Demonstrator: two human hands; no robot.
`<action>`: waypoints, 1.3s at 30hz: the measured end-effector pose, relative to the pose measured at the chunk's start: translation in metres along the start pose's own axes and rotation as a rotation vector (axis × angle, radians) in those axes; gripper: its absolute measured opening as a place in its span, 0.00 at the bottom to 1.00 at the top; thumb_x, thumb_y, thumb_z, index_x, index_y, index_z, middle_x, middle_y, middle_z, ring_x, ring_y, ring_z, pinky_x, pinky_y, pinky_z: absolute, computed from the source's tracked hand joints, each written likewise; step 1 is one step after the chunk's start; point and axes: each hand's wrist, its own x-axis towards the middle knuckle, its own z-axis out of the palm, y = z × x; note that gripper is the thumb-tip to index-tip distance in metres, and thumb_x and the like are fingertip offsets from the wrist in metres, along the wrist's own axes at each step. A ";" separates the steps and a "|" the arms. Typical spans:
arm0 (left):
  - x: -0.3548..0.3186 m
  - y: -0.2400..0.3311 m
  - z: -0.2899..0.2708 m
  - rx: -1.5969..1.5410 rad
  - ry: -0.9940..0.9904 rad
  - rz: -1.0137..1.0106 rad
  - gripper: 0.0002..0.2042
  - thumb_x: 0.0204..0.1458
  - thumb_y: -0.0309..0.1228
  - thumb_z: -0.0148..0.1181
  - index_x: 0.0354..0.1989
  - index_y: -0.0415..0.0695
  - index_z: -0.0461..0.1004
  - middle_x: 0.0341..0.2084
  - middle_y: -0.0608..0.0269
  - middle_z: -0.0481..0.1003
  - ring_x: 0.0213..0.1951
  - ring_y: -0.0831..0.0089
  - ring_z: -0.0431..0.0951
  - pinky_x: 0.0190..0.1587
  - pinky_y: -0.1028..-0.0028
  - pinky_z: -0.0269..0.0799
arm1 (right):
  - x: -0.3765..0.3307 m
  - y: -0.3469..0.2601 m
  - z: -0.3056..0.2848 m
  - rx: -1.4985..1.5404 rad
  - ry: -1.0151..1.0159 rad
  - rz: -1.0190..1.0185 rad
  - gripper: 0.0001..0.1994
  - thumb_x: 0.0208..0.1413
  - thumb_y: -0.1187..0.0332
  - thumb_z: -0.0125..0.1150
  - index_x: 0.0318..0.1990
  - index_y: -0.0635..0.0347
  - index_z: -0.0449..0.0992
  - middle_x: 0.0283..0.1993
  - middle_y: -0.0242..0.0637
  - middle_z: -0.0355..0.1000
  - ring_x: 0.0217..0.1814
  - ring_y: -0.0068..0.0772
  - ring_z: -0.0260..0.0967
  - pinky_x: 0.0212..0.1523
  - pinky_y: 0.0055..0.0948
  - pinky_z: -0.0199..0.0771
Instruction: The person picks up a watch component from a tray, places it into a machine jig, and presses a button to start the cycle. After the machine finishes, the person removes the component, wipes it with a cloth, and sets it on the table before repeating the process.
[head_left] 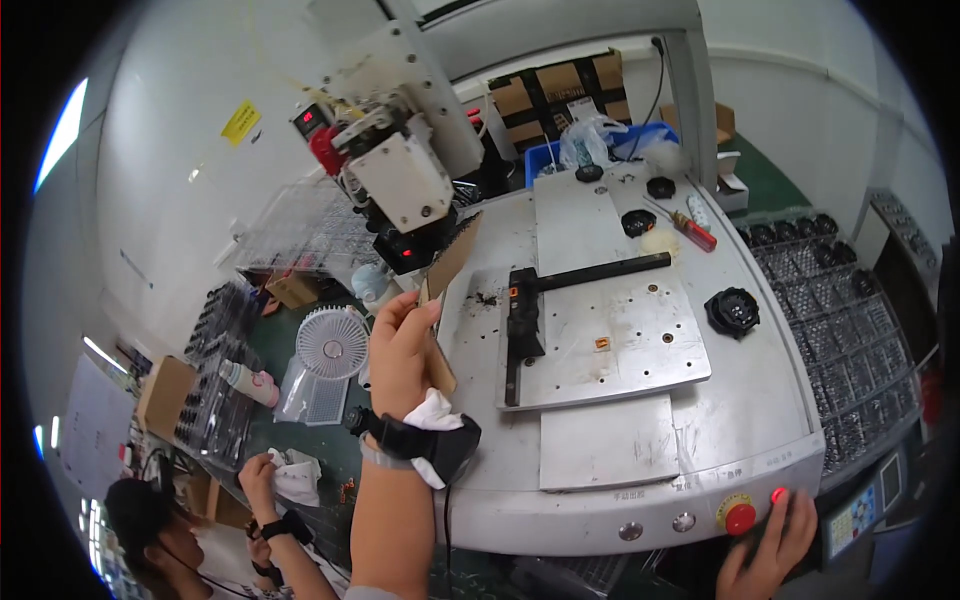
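My left hand (402, 350) is closed round a strip of brown cardboard (455, 256), held upright beside the dark lower end of the machine head (405, 185). A strap with a black device (445, 440) and white cloth sits on my left wrist. At the front panel my right hand (775, 550) has its fingers stretched out, a fingertip at a red-lit button (779, 494). Left of that hand is a red emergency stop knob (739, 517). On the machine bed lies a metal fixture plate (620, 350) with a black L-shaped stop (600, 273).
Black round parts (733, 312) and a red-handled screwdriver (695, 235) lie on the bed. Trays of black parts (840, 340) stand at the right. At left are a white fan (332, 343), a bottle (249, 383) and a co-worker (170, 550) with hands near a white cloth.
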 end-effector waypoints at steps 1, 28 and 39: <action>0.002 -0.001 -0.002 -0.028 -0.002 0.002 0.21 0.43 0.27 0.62 0.45 0.33 0.64 0.34 0.62 0.69 0.37 0.76 0.69 0.43 0.80 0.63 | -0.005 0.004 0.000 -0.055 -0.077 -0.030 0.23 0.45 0.77 0.51 0.54 0.64 0.67 0.48 0.52 0.64 0.48 0.52 0.61 0.48 0.44 0.60; -0.003 -0.016 0.003 1.347 -0.134 0.137 0.35 0.31 0.48 0.61 0.51 0.43 0.65 0.51 0.53 0.58 0.57 0.54 0.54 0.54 0.49 0.50 | 0.243 -0.001 0.098 0.061 -0.590 -0.165 0.24 0.32 0.55 0.68 0.30 0.71 0.76 0.30 0.56 0.72 0.35 0.54 0.71 0.40 0.37 0.70; -0.006 -0.015 0.001 1.322 -0.171 0.149 0.36 0.32 0.46 0.62 0.51 0.39 0.64 0.53 0.48 0.56 0.58 0.51 0.53 0.55 0.47 0.48 | 0.237 -0.099 0.077 0.809 0.026 -0.385 0.10 0.41 0.78 0.67 0.27 0.65 0.69 0.24 0.28 0.64 0.24 0.18 0.58 0.26 0.18 0.60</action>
